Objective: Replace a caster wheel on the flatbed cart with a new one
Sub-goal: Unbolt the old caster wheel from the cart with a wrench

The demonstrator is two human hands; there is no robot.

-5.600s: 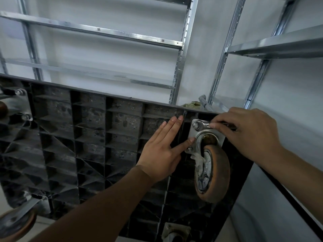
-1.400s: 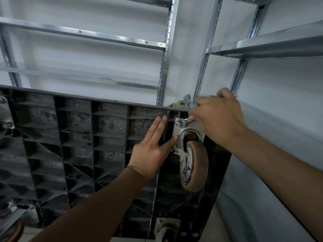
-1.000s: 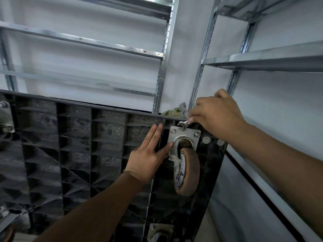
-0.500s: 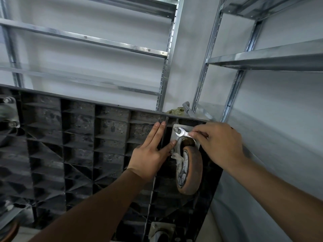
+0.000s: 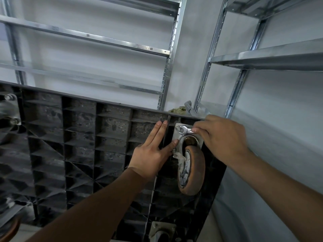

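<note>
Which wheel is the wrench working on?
The orange-brown caster wheel at the cart's upper right corner. The wrench sits on its plate's bolt; the other wheels go untouched.

Shelf upright (image 5: 203,79) and wall (image 5: 279,137) crowd the caster wheel (image 5: 191,172); ribbed underside (image 5: 78,145) leftward lies open.

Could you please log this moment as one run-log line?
left hand flat on cart underside | right hand holds wrench on caster plate bolt | caster wheel mounted
</note>
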